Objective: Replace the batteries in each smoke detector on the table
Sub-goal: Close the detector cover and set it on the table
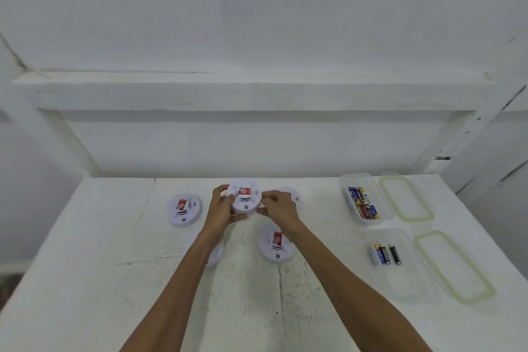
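The round white plastic smoke detector point(245, 199) is sitting near the far edge of the rough table point(85, 280), with a second detector point(184, 210) lying at 9 o'clock and bare surface stretching toward 6. The left hand point(221, 207) and right hand point(278, 206) are gripping its rim from opposite sides, fingers curled, forearms extending forward. A clear tub point(344, 194) of batteries point(363, 203) is resting at 3 o'clock.

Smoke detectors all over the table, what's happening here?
A person holds one smoke detector in both hands, left hand and right hand gripping its edges. Four more detectors lie on the white table around it, one partly hidden under the left forearm. To the right, one clear tub holds many batteries, a nearer tub only a few.
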A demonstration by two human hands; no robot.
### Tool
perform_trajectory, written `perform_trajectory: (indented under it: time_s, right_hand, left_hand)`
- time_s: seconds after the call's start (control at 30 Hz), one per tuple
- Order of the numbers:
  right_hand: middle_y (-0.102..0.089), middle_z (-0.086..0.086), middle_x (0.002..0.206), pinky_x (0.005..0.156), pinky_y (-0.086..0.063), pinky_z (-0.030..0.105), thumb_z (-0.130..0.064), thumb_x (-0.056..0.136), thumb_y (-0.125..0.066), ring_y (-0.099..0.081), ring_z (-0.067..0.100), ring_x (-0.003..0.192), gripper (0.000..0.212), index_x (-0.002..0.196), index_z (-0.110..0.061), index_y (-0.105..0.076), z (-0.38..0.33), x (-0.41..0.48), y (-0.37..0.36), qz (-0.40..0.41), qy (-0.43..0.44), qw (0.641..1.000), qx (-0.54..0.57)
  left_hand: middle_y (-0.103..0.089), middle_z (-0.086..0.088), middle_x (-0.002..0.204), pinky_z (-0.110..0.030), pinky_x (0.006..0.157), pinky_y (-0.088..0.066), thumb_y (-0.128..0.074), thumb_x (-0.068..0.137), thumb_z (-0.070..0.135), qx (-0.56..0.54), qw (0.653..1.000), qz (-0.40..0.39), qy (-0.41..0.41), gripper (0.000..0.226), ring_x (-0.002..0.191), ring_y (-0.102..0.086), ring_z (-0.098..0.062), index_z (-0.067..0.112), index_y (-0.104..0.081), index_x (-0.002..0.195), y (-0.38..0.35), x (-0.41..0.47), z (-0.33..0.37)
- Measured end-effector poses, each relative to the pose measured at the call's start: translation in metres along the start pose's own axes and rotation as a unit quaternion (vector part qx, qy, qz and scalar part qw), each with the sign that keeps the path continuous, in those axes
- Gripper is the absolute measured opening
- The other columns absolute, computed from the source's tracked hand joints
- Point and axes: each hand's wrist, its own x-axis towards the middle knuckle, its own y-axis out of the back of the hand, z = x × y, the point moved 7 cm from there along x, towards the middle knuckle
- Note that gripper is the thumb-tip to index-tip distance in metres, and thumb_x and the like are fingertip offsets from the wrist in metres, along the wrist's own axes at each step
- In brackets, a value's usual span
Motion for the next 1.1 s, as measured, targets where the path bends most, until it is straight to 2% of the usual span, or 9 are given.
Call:
perform_trajectory:
  time_s: [0.13, 0.2, 0.37, 0.53, 0.73, 0.9, 0.97, 1.03, 1.1]
  right_hand:
    - [-0.073, 0.017, 0.087, 0.074, -0.058, 0.040, -0.008, 0.084, -0.050, -0.074, 0.026, 0.083, 0.021, 0.080, 0.005, -0.066, 0.006, 0.014, -0.026, -0.001, -0.003, 0.998, -0.068]
    - [-0.061, 0.013, 0.067, 0.060, -0.040, 0.033, -0.005, 0.081, -0.047, -0.063, 0.020, 0.067, 0.020, 0.062, -0.005, -0.054, 0.014, 0.019, -0.033, 0.007, -0.016, 0.994, -0.111]
    - [-0.035, 0.007, 0.064, 0.057, -0.020, 0.029, -0.003, 0.080, -0.042, -0.032, 0.015, 0.063, 0.025, 0.061, -0.018, -0.036, 0.011, 0.017, -0.035, 0.020, -0.033, 0.989, -0.143]
    - [-0.024, -0.001, 0.058, 0.052, -0.016, 0.029, -0.003, 0.086, -0.046, -0.021, 0.014, 0.055, 0.039, 0.058, -0.022, -0.027, 0.008, 0.016, -0.033, 0.020, -0.032, 0.987, -0.155]
    - [-0.029, 0.002, 0.059, 0.056, -0.022, 0.028, -0.004, 0.085, -0.048, -0.032, 0.015, 0.060, 0.038, 0.057, -0.021, -0.030, 0.011, 0.019, -0.036, 0.012, -0.030, 0.988, -0.152]
    - [-0.042, 0.013, 0.063, 0.061, -0.029, 0.032, -0.006, 0.082, -0.046, -0.042, 0.023, 0.063, 0.026, 0.058, -0.014, -0.042, 0.014, 0.021, -0.032, 0.010, -0.004, 0.987, -0.162]
    - [-0.064, 0.020, 0.075, 0.061, -0.045, 0.033, -0.008, 0.088, -0.050, -0.061, 0.038, 0.069, 0.023, 0.071, 0.000, -0.063, 0.006, 0.020, -0.025, 0.019, 0.035, 0.986, -0.165]
    - [-0.075, 0.006, 0.095, 0.076, -0.056, 0.031, -0.007, 0.092, -0.052, -0.071, 0.024, 0.083, 0.022, 0.094, -0.004, -0.074, -0.007, 0.014, -0.010, 0.045, 0.079, 0.982, -0.163]
    - [-0.073, -0.005, 0.099, 0.074, -0.053, 0.014, -0.004, 0.093, -0.052, -0.068, 0.011, 0.081, 0.026, 0.103, -0.013, -0.075, -0.016, 0.007, 0.012, 0.088, 0.118, 0.974, -0.175]
  left_hand:
    - [-0.075, -0.004, 0.111, -0.045, 0.083, -0.063, -0.053, 0.087, 0.008, 0.109, 0.994, -0.005, -0.011, 0.031, 0.103, -0.072, -0.026, 0.025, -0.068, 0.108, 0.021, 0.007, -0.001]
    - [-0.075, -0.007, 0.096, -0.045, 0.080, -0.060, -0.059, 0.072, 0.018, 0.222, 0.974, -0.005, -0.044, 0.025, 0.097, -0.070, -0.029, 0.019, -0.067, 0.096, 0.029, 0.014, -0.004]
    - [-0.067, -0.004, 0.076, -0.017, 0.055, -0.043, -0.079, 0.068, -0.001, 0.309, 0.948, -0.011, -0.073, 0.033, 0.065, -0.056, -0.008, 0.022, -0.055, 0.069, 0.023, 0.015, 0.000]
    - [-0.074, -0.009, 0.083, -0.022, 0.058, -0.051, -0.077, 0.061, 0.012, 0.304, 0.949, -0.005, -0.084, 0.024, 0.074, -0.066, -0.018, 0.003, -0.068, 0.081, 0.024, 0.021, -0.010]
    - [-0.075, -0.010, 0.081, -0.021, 0.055, -0.047, -0.076, 0.071, -0.006, 0.282, 0.956, 0.000, -0.083, 0.016, 0.069, -0.062, -0.016, -0.004, -0.067, 0.084, 0.027, 0.023, -0.015]
    - [-0.076, 0.000, 0.094, -0.024, 0.066, -0.054, -0.071, 0.079, 0.000, 0.258, 0.965, 0.010, -0.047, 0.023, 0.094, -0.072, -0.029, 0.003, -0.069, 0.102, 0.029, 0.024, -0.022]
    - [-0.072, -0.005, 0.117, -0.023, 0.082, -0.055, -0.071, 0.084, 0.001, 0.248, 0.967, 0.036, -0.043, 0.036, 0.114, -0.066, -0.031, 0.002, -0.067, 0.120, 0.026, 0.023, -0.018]
    - [-0.056, -0.013, 0.143, -0.037, 0.106, -0.046, -0.072, 0.088, 0.008, 0.278, 0.956, 0.072, -0.057, 0.056, 0.132, -0.053, -0.032, 0.004, -0.057, 0.141, 0.021, 0.022, -0.010]
    - [-0.054, -0.016, 0.145, -0.039, 0.110, -0.041, -0.070, 0.090, 0.010, 0.313, 0.940, 0.084, -0.107, 0.052, 0.133, -0.051, -0.032, 0.006, -0.058, 0.141, 0.011, 0.021, 0.002]
